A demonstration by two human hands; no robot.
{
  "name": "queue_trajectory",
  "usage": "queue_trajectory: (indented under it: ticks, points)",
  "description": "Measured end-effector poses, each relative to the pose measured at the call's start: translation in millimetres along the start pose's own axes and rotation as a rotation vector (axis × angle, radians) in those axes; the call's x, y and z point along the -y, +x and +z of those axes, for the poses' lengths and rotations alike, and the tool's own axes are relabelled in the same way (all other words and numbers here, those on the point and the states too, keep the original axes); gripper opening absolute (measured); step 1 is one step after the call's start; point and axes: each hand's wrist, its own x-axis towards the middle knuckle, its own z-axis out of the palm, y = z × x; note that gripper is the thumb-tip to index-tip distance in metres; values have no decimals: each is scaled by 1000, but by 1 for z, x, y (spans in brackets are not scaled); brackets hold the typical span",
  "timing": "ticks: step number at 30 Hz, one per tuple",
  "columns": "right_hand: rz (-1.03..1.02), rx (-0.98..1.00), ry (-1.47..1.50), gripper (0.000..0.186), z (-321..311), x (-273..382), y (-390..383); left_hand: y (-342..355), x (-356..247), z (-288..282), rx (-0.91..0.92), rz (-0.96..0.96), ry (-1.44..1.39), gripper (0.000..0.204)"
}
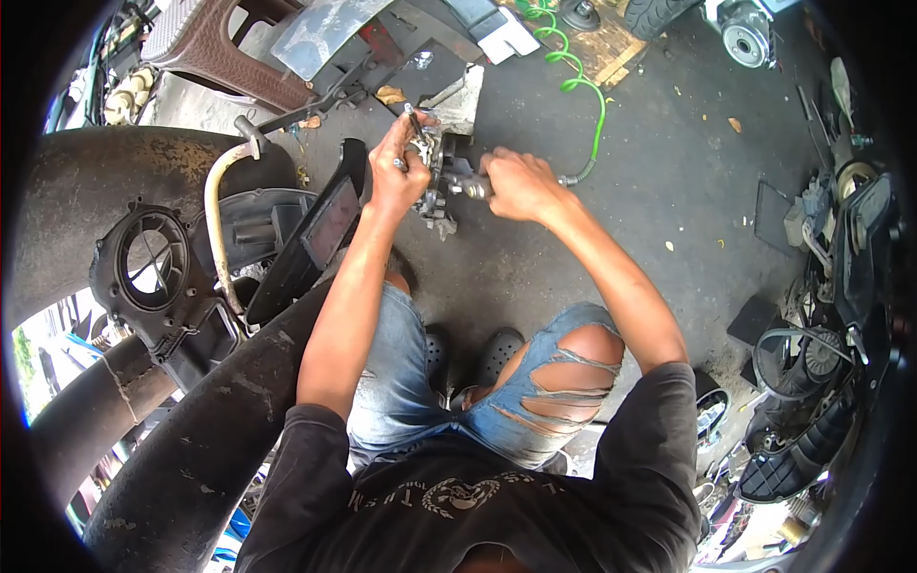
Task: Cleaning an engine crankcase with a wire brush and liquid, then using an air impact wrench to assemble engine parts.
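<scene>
Beyond my feet, a grey metal engine part (pixel 435 205) stands above the dark floor. My left hand (pixel 396 167) is closed at its left side, with metal rod ends showing at the fingers. What exactly the fingers grip is partly hidden. My right hand (pixel 523 184) wraps round an air tool (pixel 468 187), whose front end meets the right side of the engine part. A green coiled air hose (pixel 599 129) runs to the tool's fitting beside my right wrist. Behind the engine part lies a pale flat piece (pixel 464 103).
A brown plastic stool (pixel 224 57) stands at the far left. Large dark pipes (pixel 210 420), a black round housing (pixel 148 258) and a curved pale tube (pixel 216 210) crowd my left. Black vehicle parts (pixel 807 420) pile up on the right. A wooden board (pixel 602 48) lies far ahead.
</scene>
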Motion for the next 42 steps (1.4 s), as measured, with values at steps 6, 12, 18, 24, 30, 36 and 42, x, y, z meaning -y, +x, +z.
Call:
queue_trajectory:
  ticks: [6,12,18,24,30,36,42]
  points:
    - [-65,30,4,32,-5,1,0,4,3,5,-4,63,13,58]
    - [111,-174,-102,34,-9,-13,8,10,-9,8,73,-10,6,54]
    - [123,-201,-158,33,-5,-9,11,5,-3,7,27,-9,-8,51]
    - [74,-167,-226,33,6,-6,27,9,-10,4,42,-15,8,51]
    - [109,-149,-292,30,15,7,41,7,-11,4,46,0,31,54]
    - [144,-221,-257,31,29,-11,47,5,-14,7,61,-17,13,57]
    - [103,-1,-262,36,22,-24,44,2,-9,5,47,-12,14,56]
